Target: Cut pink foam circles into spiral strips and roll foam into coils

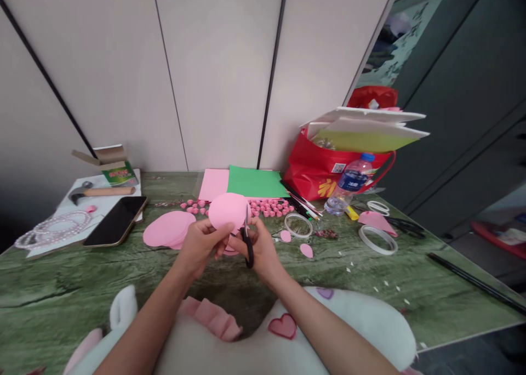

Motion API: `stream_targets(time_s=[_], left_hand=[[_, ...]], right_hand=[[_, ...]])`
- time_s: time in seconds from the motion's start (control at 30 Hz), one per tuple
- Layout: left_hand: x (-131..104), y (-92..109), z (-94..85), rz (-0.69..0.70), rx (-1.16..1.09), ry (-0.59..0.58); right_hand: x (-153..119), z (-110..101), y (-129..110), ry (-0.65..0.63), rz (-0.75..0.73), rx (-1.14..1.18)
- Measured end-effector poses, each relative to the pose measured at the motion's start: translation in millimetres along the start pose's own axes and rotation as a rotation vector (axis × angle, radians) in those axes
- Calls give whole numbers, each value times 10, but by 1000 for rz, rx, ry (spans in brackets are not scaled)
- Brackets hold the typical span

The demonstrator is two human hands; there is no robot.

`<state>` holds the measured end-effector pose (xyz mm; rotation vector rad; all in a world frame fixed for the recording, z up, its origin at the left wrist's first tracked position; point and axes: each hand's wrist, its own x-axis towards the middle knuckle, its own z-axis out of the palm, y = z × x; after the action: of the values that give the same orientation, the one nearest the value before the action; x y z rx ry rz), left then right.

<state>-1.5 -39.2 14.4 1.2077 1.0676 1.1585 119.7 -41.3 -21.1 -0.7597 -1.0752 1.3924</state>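
Observation:
A round pink paper piece (227, 209) is pinched at its lower edge by my left hand (202, 243). My right hand (259, 249) is closed around the handles of black-handled scissors (248, 244), whose blades point up at the right edge of the paper. Both hands are close together above the green table (329, 287). To their left lies a stack of larger pink paper rounds (169, 229). Small pink cut pieces (306, 250) rest to the right. Behind the hands is a row of small pink rose-like pieces (271, 208).
Green sheets (255, 183), a red bag (306, 166), a water bottle (349, 184) and tape rolls (378, 240) stand or lie behind and right. A phone (116, 221), hammer (102, 192) and bead strands (53, 229) are left. A plush item (365, 320) is in front.

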Motion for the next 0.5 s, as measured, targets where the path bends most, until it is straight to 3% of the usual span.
stream_targets(time_s=[0.5], left_hand=[[-19, 42, -5, 22, -64, 24]], right_hand=[[-15, 8, -8, 19, 41, -67]])
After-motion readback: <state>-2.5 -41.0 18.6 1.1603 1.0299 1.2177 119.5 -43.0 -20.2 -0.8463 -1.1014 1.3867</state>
